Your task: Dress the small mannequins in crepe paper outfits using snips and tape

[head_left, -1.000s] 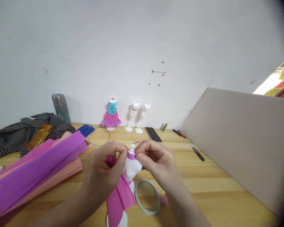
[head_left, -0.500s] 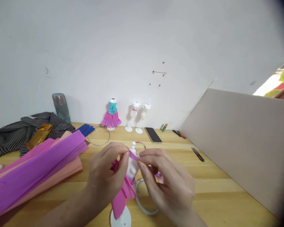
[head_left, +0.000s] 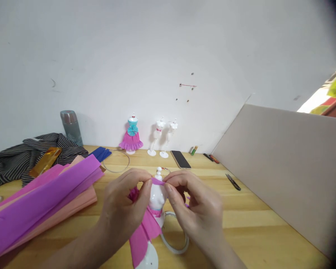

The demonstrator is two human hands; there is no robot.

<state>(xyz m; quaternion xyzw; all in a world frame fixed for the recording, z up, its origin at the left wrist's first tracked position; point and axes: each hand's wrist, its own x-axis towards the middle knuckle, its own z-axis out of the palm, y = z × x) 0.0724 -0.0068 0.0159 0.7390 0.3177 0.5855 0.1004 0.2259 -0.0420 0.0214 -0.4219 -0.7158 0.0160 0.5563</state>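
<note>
A small white dress-form mannequin (head_left: 156, 197) stands between my hands, wearing a pleated pink paper skirt (head_left: 144, 233). A thin purple paper strip (head_left: 157, 181) lies across its neck. My left hand (head_left: 124, 207) pinches the strip's left end against the shoulder. The fingers of my right hand (head_left: 196, 211) pinch the right end, and a bit of purple paper shows under that palm. A roll of clear tape (head_left: 175, 239) lies on the table just behind the mannequin's base.
Folded purple, pink and peach crepe paper sheets (head_left: 42, 201) lie at left. At the back stand a dressed mannequin (head_left: 131, 135), two bare mannequins (head_left: 164, 136), a phone (head_left: 180, 159), a flask (head_left: 71, 127) and striped cloth (head_left: 22, 157). Small scissors (head_left: 233, 182) lie near a grey board (head_left: 291, 164).
The mannequin turned and shifted slightly in my hands. My right hand dropped away from the neck half a second ago and has come back to pinch the strip.
</note>
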